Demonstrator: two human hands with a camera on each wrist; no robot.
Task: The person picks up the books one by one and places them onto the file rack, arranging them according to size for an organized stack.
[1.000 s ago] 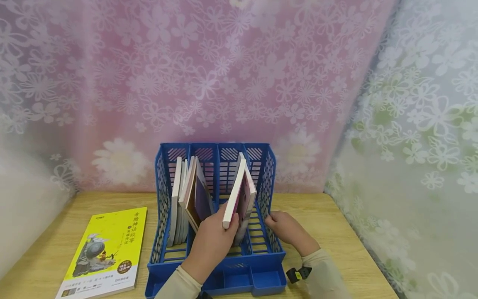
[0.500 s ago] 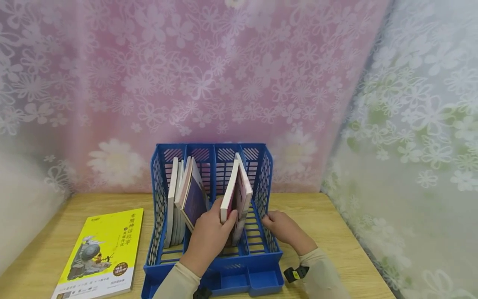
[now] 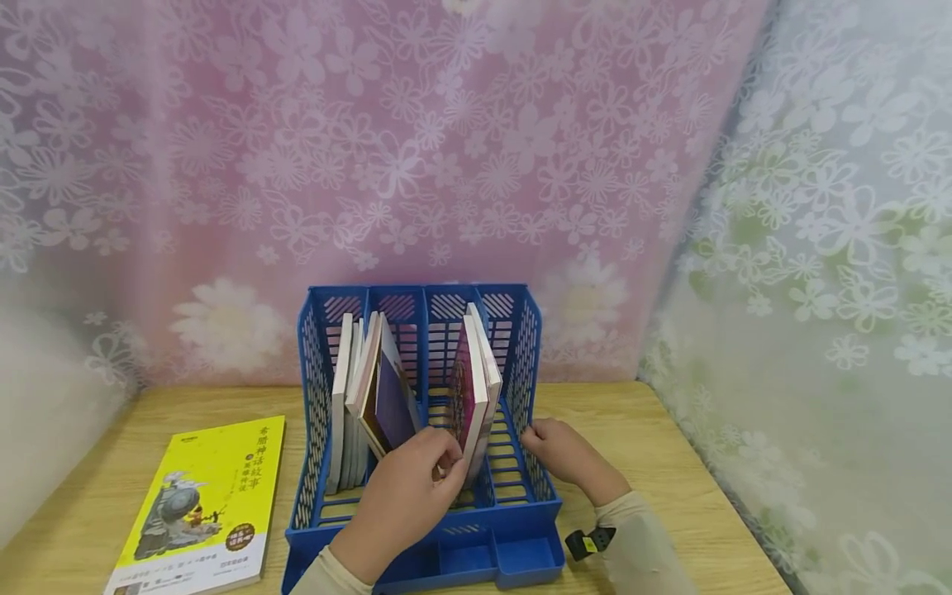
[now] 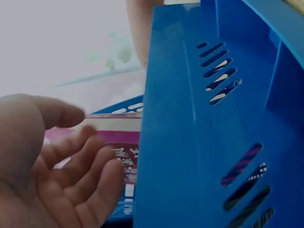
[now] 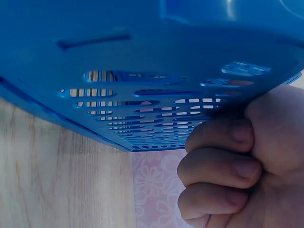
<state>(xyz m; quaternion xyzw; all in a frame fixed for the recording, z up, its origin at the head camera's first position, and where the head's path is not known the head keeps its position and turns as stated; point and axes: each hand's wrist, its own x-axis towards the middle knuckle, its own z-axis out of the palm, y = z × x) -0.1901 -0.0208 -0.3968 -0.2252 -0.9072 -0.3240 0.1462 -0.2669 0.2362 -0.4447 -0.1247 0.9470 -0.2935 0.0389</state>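
A blue desk file rack (image 3: 476,521) stands on the table with books upright in its compartments. My left hand (image 3: 409,487) is in front of the rack's middle, its fingers loosely bent around nothing, beside a book with a magenta cover (image 3: 464,392). That book leans against a pale-spined book (image 3: 487,388) in the third compartment. In the left wrist view, a gap shows between thumb and fingers (image 4: 102,185). My right hand (image 3: 561,459) grips the edge of the rack's right side wall (image 5: 156,104), with curled fingers outside it; the thumb is mostly hidden.
A yellow-covered book (image 3: 208,487) lies flat on the wooden table (image 3: 610,405), left of the rack. Several books (image 3: 349,405) lean in the two left compartments. Small trays (image 3: 528,558) line the rack's front. Pink floral curtain (image 3: 416,165) hangs behind.
My left hand has let go of the magenta book and drawn back toward me. The book has tipped right against its neighbour. My right hand stays at the side wall.
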